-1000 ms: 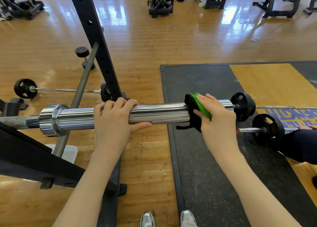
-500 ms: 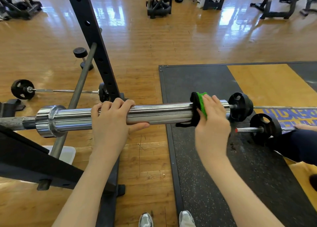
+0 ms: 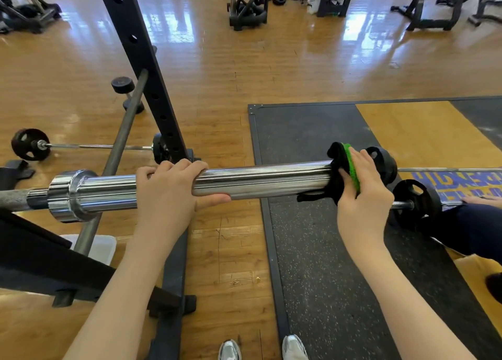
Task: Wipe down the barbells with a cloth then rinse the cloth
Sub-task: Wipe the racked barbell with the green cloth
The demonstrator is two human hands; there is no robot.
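I see one container only: a white tub point(image 3: 99, 248) on the wood floor, below the chrome barbell sleeve point(image 3: 258, 180) and partly hidden behind the slanted grey bar point(image 3: 119, 139) of the rack; I cannot tell what is in it.

My left hand point(image 3: 168, 194) grips the sleeve, fingers curled over its top and the thumb stretched along its underside, just right of the sleeve's thick collar point(image 3: 72, 195). My right hand point(image 3: 361, 194) holds the cloth point(image 3: 343, 169), green on one face and black on the other, wrapped round the far right end of the sleeve; the fingers lie over the green face and the thumb presses the black part against the metal. A black strip of the cloth hangs just under the sleeve.

Behind the sleeve the black rack upright point(image 3: 141, 68) rises with its row of holes. Beyond it a thin barbell with small black plates point(image 3: 28, 143) lies on the floor, and a small dumbbell point(image 3: 126, 93) further back. Right of the sleeve's end, two more small-plated bars point(image 3: 415, 204) lie on the black rubber mat point(image 3: 307, 131), and a dark-sleeved arm of another person point(image 3: 472, 229) rests there, touching the nearer plate. My shoes point(image 3: 294, 347) show below the sleeve.
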